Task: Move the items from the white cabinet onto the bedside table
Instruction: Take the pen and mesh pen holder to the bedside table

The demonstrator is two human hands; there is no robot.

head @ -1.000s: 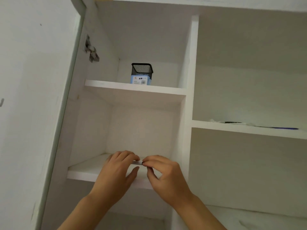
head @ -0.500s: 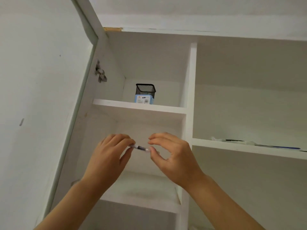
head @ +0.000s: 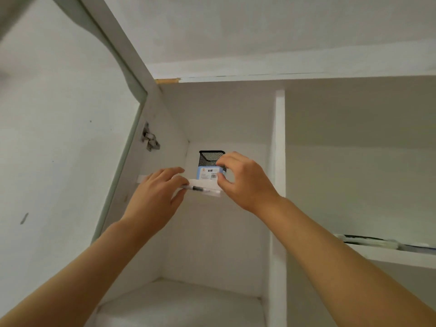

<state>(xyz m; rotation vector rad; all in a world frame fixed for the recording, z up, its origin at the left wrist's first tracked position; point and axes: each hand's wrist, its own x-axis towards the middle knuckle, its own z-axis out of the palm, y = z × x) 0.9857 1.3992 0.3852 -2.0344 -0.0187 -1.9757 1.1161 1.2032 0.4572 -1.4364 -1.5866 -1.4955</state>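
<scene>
Pen (head: 204, 190) held level in front of the upper shelf (head: 205, 184) edge, raised from the lower shelf (head: 184, 300) where it was a second ago. My left hand (head: 155, 197) pinches its left end. My right hand (head: 245, 182) has let go of the pen; its fingers now curl at the mesh holder (head: 208, 159), contact uncertain. Cabinet (head: 279, 161) door (head: 59, 138) open as before.

White cabinet (head: 280, 161); black mesh pen holder (head: 208, 158) with pale blue label; clear pen (head: 203, 190), black band.
</scene>
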